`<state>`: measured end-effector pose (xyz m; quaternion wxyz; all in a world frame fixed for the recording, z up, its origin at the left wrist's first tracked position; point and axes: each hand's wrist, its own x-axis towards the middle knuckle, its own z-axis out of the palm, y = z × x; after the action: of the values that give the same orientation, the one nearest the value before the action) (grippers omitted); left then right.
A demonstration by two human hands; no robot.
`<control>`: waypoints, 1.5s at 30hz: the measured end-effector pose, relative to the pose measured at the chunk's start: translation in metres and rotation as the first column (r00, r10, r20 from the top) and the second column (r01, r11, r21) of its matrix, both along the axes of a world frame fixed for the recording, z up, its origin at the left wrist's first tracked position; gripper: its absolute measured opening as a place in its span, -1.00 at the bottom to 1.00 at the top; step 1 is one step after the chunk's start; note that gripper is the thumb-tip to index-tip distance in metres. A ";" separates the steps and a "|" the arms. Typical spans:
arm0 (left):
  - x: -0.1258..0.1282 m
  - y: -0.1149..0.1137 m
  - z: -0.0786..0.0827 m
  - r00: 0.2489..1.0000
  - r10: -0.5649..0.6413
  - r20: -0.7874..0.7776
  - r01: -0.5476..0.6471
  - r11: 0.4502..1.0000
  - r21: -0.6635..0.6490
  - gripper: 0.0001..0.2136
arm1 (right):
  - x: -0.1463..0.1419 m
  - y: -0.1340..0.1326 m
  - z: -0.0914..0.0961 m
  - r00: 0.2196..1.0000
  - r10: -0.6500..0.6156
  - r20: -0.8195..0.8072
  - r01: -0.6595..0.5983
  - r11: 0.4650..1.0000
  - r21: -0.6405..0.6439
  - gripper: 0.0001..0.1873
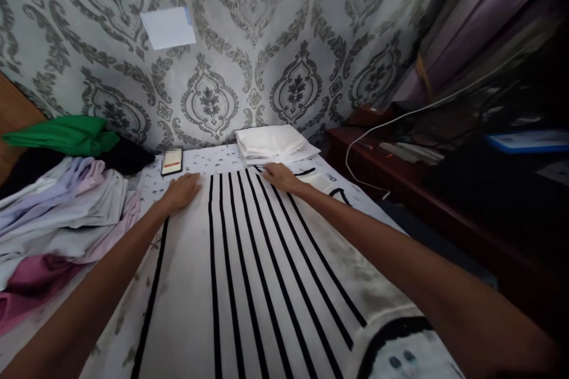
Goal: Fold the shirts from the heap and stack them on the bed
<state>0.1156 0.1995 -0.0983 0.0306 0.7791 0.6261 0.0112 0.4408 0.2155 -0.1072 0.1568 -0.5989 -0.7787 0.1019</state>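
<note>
A white garment with black vertical stripes (249, 272) lies spread flat on the bed, reaching from me to the far end. My left hand (183, 189) rests palm down on its far left corner, fingers stretched flat. At the far edge, a little right of centre, my right hand (279, 176) presses down with fingers extended. Neither hand grips anything.
A folded white cloth stack (273, 142) sits just beyond my right hand. A phone (172, 161) lies by the patterned wall. Heaped clothes (57, 213), green, lilac and pink, fill the left. A dark wooden side table (400, 160) with a white cable stands at right.
</note>
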 end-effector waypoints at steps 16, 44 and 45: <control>-0.001 -0.080 0.051 0.984 -0.170 0.051 0.151 0.952 0.265 -0.84 | 0.014 -0.048 0.012 0.868 0.094 -0.488 -0.016 0.987 0.163 -0.91; 0.079 -0.122 0.025 0.901 -0.408 -0.150 0.433 0.815 0.386 -0.76 | 0.133 -0.074 0.006 0.980 -0.064 0.186 -0.015 0.919 0.395 -0.74; 0.077 -0.126 0.024 0.889 -0.441 -0.125 0.454 0.811 0.368 -0.73 | 0.136 -0.078 0.005 0.977 -0.045 0.209 -0.042 0.918 0.394 -0.74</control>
<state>0.1926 0.0737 -0.0745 -0.1326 0.8948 0.4108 0.1142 0.5769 0.1373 -0.1024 0.1903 -0.5629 -0.7949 -0.1226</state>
